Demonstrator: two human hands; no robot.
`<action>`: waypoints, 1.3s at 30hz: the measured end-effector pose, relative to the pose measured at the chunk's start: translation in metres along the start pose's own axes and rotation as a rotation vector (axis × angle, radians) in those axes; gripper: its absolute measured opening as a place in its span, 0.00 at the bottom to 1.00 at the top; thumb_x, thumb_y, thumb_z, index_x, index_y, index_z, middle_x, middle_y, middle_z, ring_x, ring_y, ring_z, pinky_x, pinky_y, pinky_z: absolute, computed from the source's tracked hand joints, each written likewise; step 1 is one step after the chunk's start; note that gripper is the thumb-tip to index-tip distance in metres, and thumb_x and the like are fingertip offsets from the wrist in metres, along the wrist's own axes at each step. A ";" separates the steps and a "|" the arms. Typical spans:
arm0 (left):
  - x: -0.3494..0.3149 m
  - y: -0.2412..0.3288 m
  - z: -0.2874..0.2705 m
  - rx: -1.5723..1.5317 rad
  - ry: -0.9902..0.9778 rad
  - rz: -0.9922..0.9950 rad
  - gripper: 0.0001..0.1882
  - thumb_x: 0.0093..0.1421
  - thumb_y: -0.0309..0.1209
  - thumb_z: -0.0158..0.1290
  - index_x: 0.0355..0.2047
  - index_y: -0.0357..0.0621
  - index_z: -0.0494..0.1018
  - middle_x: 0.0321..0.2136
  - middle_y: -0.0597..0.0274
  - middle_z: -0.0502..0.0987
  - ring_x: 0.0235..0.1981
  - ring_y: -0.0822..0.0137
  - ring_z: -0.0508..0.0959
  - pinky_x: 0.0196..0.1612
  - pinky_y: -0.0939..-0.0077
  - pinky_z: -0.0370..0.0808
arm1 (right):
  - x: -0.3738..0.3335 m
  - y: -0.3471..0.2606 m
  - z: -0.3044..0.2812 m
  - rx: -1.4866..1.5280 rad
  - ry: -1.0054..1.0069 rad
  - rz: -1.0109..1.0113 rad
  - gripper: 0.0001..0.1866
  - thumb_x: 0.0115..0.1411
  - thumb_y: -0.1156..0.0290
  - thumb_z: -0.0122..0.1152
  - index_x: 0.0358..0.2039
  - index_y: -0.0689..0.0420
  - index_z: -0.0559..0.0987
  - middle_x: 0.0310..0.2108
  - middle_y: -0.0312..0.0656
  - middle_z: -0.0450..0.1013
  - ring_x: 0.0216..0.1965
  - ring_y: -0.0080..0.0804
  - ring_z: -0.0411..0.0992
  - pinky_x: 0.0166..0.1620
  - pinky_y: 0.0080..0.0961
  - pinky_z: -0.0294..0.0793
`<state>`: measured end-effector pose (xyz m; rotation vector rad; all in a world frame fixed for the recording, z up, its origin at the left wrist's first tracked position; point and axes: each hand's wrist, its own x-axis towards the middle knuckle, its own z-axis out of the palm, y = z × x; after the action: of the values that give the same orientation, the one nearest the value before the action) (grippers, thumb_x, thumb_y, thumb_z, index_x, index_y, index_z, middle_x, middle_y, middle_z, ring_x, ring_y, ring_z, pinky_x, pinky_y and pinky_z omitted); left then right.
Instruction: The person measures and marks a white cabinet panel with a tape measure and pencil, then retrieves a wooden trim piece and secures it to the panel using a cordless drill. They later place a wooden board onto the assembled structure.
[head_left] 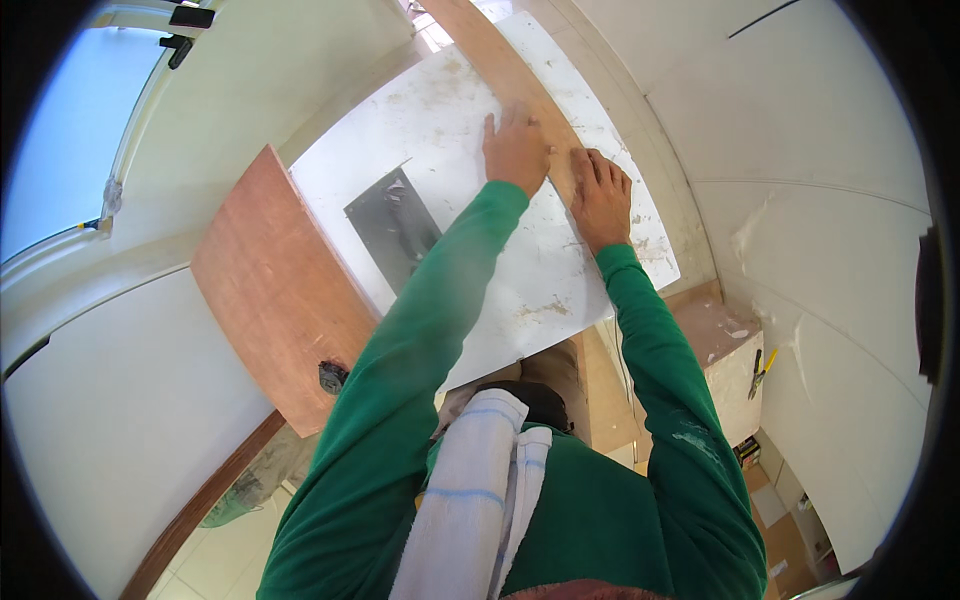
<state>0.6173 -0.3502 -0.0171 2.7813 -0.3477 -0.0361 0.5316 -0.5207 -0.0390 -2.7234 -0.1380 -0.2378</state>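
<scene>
A long, thin wooden strip [500,65] lies across a white board [450,105] with brownish smudges, running from the far edge toward me. My left hand [516,150] rests at the strip's left edge, fingers apart and slightly blurred. Close by on the right, my right hand [601,195] holds the strip's near end, its fingers bent and pressed down; the hand hides part of that end. To the left of my left forearm, a dark grey rectangular sheet [392,225] lies on the board, partly covered by my sleeve.
A reddish plywood panel [270,290] leans along the board's left side, with a dark round lump [332,377] at its lower part. Yellow-handled pliers [762,373] are at the right, beside a wooden box [735,385]. A white towel [470,490] hangs over my front. Pale walls close in on both sides.
</scene>
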 end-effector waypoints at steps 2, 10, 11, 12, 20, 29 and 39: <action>-0.001 0.002 -0.003 0.021 0.003 -0.007 0.28 0.66 0.44 0.67 0.60 0.39 0.82 0.73 0.52 0.71 0.76 0.55 0.68 0.78 0.43 0.60 | 0.000 -0.003 0.000 -0.043 0.026 -0.008 0.31 0.65 0.75 0.60 0.70 0.49 0.74 0.66 0.41 0.73 0.64 0.44 0.70 0.69 0.47 0.65; 0.003 -0.015 0.021 0.079 0.032 0.060 0.28 0.67 0.50 0.65 0.59 0.45 0.83 0.70 0.54 0.73 0.73 0.53 0.70 0.76 0.40 0.62 | 0.000 0.005 0.005 0.043 0.092 -0.043 0.32 0.62 0.75 0.61 0.69 0.52 0.75 0.65 0.45 0.75 0.63 0.48 0.72 0.68 0.47 0.68; 0.006 -0.024 0.031 0.086 0.092 0.112 0.27 0.66 0.51 0.64 0.57 0.46 0.83 0.69 0.54 0.74 0.71 0.53 0.72 0.75 0.40 0.62 | 0.000 0.008 0.004 0.049 0.063 -0.009 0.33 0.61 0.75 0.61 0.69 0.53 0.76 0.64 0.46 0.75 0.63 0.49 0.73 0.68 0.48 0.69; 0.015 -0.030 0.045 0.122 0.083 0.098 0.23 0.65 0.48 0.65 0.53 0.46 0.85 0.64 0.55 0.77 0.67 0.53 0.75 0.72 0.44 0.66 | 0.003 0.011 0.003 0.055 0.063 0.018 0.33 0.59 0.75 0.63 0.68 0.56 0.77 0.64 0.49 0.76 0.64 0.52 0.73 0.68 0.50 0.70; 0.051 -0.070 0.060 -0.383 -0.009 0.391 0.27 0.66 0.35 0.70 0.59 0.28 0.81 0.59 0.39 0.84 0.64 0.44 0.81 0.72 0.54 0.72 | -0.139 -0.061 -0.104 0.275 0.439 0.116 0.26 0.67 0.73 0.62 0.65 0.55 0.78 0.61 0.54 0.77 0.65 0.54 0.73 0.69 0.51 0.69; -0.217 0.094 -0.029 -0.388 -0.071 0.457 0.16 0.75 0.24 0.48 0.56 0.34 0.83 0.41 0.46 0.85 0.39 0.50 0.83 0.46 0.58 0.80 | -0.514 -0.113 -0.126 0.529 0.282 0.872 0.23 0.74 0.65 0.59 0.69 0.49 0.75 0.58 0.48 0.77 0.63 0.51 0.73 0.66 0.48 0.72; -0.603 0.287 0.096 -0.465 -1.040 1.100 0.15 0.69 0.20 0.50 0.46 0.39 0.87 0.21 0.67 0.72 0.22 0.74 0.64 0.27 0.71 0.64 | -0.892 -0.206 -0.116 0.510 0.585 1.513 0.15 0.71 0.61 0.64 0.55 0.49 0.83 0.45 0.47 0.86 0.49 0.52 0.83 0.50 0.52 0.81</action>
<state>-0.0412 -0.4975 -0.0223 1.5762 -1.7379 -1.0997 -0.3864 -0.4344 -0.0212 -1.5248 1.6321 -0.4079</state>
